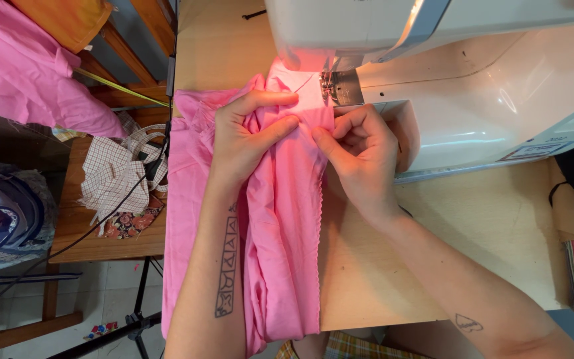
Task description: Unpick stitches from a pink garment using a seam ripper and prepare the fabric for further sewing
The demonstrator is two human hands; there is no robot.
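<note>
Your left hand (250,133) sits just left of centre in the upper half of the frame, fingers curled together and pinching a bunched fold of the bright pink cotton-like fabric (280,239), thumb pressed along the top of the fold. Your right hand (360,153) lies just to the right of it, fingers bent and closed on the fabric's edge, the fingertips meeting those of the other hand near the seam. The pink fabric runs from the needle area at top centre down the middle of the frame and hangs over the near edge of the pale wooden table (473,239). Its front end lies under the metal presser foot (328,83) of the white plastic sewing machine (486,86), which fills the upper right. At the left edge of the frame, a checked white scrap of cloth (111,176) rests on a lower wooden bench (81,233), with more pink cloth (28,66) heaped in the upper left corner.
</note>
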